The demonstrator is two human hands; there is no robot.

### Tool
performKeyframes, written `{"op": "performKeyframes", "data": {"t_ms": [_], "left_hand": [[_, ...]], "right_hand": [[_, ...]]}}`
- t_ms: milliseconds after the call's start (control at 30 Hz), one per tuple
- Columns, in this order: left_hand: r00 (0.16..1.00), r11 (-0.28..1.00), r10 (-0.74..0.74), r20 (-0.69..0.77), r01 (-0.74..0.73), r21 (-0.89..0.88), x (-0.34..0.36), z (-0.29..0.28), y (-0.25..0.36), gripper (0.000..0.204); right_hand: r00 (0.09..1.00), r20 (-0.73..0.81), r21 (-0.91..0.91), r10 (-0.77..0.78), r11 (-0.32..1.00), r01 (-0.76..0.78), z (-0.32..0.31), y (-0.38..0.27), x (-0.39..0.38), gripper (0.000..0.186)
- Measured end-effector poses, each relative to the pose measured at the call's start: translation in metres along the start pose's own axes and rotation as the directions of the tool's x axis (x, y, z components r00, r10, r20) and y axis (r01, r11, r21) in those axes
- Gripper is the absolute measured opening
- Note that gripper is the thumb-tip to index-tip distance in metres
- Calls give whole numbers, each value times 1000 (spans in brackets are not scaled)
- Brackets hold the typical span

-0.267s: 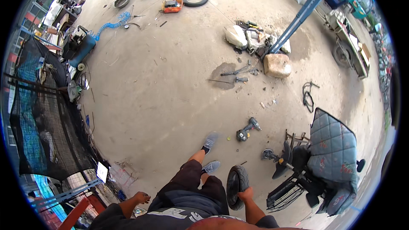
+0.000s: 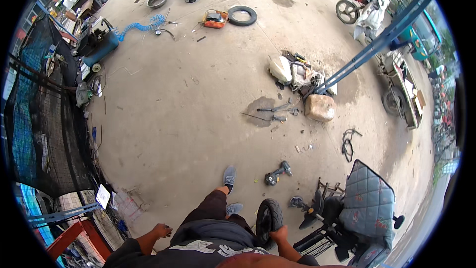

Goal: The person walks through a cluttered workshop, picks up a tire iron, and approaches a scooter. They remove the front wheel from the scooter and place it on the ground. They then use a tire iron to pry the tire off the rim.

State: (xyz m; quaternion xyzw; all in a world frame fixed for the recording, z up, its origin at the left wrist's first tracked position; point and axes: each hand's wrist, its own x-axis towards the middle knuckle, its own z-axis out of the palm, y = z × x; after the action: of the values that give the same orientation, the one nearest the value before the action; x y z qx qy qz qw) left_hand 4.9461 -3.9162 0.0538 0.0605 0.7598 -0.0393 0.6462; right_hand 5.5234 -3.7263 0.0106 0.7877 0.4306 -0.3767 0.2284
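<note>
My right hand [image 2: 278, 232] grips a small wheel with a black tyre [image 2: 263, 216] upright at my right leg. My left hand [image 2: 161, 230] hangs beside my left hip, empty, fingers loosely curled and apart. Ahead of my grey shoes [image 2: 229, 176] a cordless power tool [image 2: 277, 172] lies on the concrete. Right of the wheel stands a scooter [image 2: 322, 218] with a grey quilted cover [image 2: 369, 198].
Mesh fencing [image 2: 39, 129] runs along my left, by an air compressor [image 2: 101, 49] with a blue coiled hose. Ahead lie a loose tyre [image 2: 242, 16] and orange toolbox [image 2: 214, 19]. A blue pole [image 2: 372, 44] rises from a block [image 2: 320, 108]; a cart [image 2: 401, 89] stands right.
The view has tilted up, so the yard sits lower in the picture. My right hand still grips the wheel, which shows slightly further left.
</note>
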Motion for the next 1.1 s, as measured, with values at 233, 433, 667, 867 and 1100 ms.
{"op": "performKeyframes", "data": {"t_ms": [233,433,667,867,1100], "left_hand": [[954,912,215,-208,-272,-306,27,-30,76,31],[951,859,107,-290,-235,-454,48,-43,103,20],[947,862,-58,-317,-112,-494,23,-66,188,20],[943,887,-115,-313,-45,-460,13,-73,264,31],[971,983,137,-197,-158,-96,43,-104,350,45]], "right_hand": [[992,-124,6,-15,1000,16,-89,-87,23,86],[997,-70,-125,-27,992,18,-143,-153,61,82],[998,-36,-164,-47,986,41,-199,-237,122,74],[985,13,-203,-173,964,172,-249,-326,192,67],[973,22,-259,-230,939,228,-354,-493,213,75]]}}
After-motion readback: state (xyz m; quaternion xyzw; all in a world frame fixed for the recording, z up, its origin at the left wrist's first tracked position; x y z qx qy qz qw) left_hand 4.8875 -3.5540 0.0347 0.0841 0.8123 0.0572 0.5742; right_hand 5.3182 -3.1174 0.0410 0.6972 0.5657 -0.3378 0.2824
